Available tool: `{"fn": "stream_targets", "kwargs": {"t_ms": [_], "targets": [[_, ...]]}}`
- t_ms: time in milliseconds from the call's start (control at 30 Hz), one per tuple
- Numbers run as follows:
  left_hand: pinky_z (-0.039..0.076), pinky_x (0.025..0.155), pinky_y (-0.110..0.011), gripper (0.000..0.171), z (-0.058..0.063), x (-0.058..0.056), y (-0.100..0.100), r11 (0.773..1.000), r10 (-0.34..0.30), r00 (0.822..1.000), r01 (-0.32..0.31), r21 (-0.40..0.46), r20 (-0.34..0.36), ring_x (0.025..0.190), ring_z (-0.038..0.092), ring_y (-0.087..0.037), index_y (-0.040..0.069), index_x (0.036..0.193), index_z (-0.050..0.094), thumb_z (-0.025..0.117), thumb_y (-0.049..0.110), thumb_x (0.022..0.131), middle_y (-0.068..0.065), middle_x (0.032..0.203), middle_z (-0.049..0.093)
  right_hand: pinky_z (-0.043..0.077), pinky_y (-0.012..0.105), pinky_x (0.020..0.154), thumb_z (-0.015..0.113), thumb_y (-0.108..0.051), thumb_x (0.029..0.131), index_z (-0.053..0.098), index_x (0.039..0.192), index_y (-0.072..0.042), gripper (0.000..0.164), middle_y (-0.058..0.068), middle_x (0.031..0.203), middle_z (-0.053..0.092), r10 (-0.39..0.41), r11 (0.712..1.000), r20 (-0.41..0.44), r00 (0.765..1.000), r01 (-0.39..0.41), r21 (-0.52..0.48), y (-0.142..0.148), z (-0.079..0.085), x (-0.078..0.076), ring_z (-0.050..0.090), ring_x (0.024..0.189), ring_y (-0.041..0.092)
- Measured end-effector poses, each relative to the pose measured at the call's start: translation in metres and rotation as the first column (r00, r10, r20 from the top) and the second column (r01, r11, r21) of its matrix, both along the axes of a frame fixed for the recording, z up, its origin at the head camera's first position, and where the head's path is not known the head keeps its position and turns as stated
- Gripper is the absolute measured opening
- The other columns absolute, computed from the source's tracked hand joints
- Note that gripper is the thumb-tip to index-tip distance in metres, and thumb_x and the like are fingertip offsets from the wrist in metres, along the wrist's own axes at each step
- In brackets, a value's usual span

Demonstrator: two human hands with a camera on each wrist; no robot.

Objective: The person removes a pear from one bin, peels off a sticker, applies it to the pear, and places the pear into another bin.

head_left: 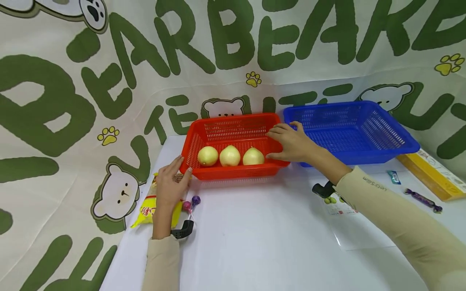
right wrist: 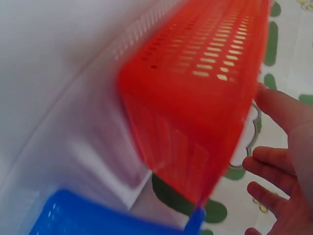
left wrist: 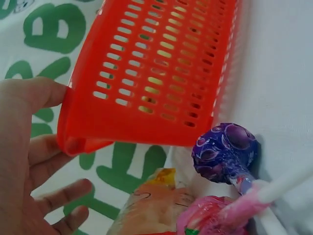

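A red plastic basket with slotted walls holds three round, pale yellow, pear-like fruits in a row. At its front left corner, my left hand pinches the rim between thumb and index finger, the other fingers spread loosely, as the left wrist view shows. My right hand is at the basket's right end, thumb tip right at the rim and the other fingers apart from it. Below the left hand lie two wrapped lollipops, one purple and one pink, beside a yellow snack bag.
A blue basket stands just right of the red one. Farther right are a yellow box, a small blue packet and a purple-wrapped candy. A clear sheet with a printed card lies beneath the right forearm. Printed cloth hangs behind.
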State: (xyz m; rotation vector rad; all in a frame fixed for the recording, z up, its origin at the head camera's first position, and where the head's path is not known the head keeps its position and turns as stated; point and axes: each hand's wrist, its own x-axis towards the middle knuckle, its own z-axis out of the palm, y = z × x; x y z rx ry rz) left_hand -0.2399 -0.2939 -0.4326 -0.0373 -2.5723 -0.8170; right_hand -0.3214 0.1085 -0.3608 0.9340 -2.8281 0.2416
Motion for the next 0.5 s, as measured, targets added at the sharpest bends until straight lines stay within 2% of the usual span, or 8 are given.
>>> {"fn": "stream_targets", "kwargs": {"t_ms": [133,333,500], "targets": [[0.034,0.104,-0.057,0.060,-0.005,0.001,0.004,1.000,0.005,1.000,-0.005,0.020,-0.006,0.129,0.042,-0.028,0.022,0.148,0.052,0.057,0.053,0.096,0.008,0.152,0.046,0.013,0.067,0.111,0.078,-0.053,0.080,0.059,0.140,-0.010,0.076,0.013,0.142,0.055,0.015,0.999,0.053,0.998,-0.017,0.040,-0.014,-0.010,-0.009,0.035,0.139,0.033],[0.037,0.103,-0.057,0.061,-0.003,0.001,0.003,0.999,0.021,1.000,-0.021,0.040,0.002,0.127,0.043,-0.027,0.024,0.149,0.050,0.056,0.054,0.096,0.010,0.153,0.044,0.010,0.062,0.114,0.079,-0.051,0.080,0.060,0.139,-0.011,0.073,0.009,0.141,0.057,0.075,0.991,0.113,0.991,-0.087,0.106,-0.038,-0.016,-0.023,0.033,0.140,0.032],[0.038,0.102,-0.056,0.062,-0.005,0.001,0.003,0.998,0.027,0.999,-0.029,0.054,0.029,0.126,0.043,-0.027,0.026,0.150,0.049,0.056,0.056,0.096,0.013,0.154,0.042,0.010,0.062,0.114,0.079,-0.049,0.081,0.060,0.140,-0.015,0.070,0.007,0.142,0.057,0.068,0.981,0.182,0.981,-0.100,0.169,-0.053,-0.022,-0.031,0.031,0.141,0.032]]}}
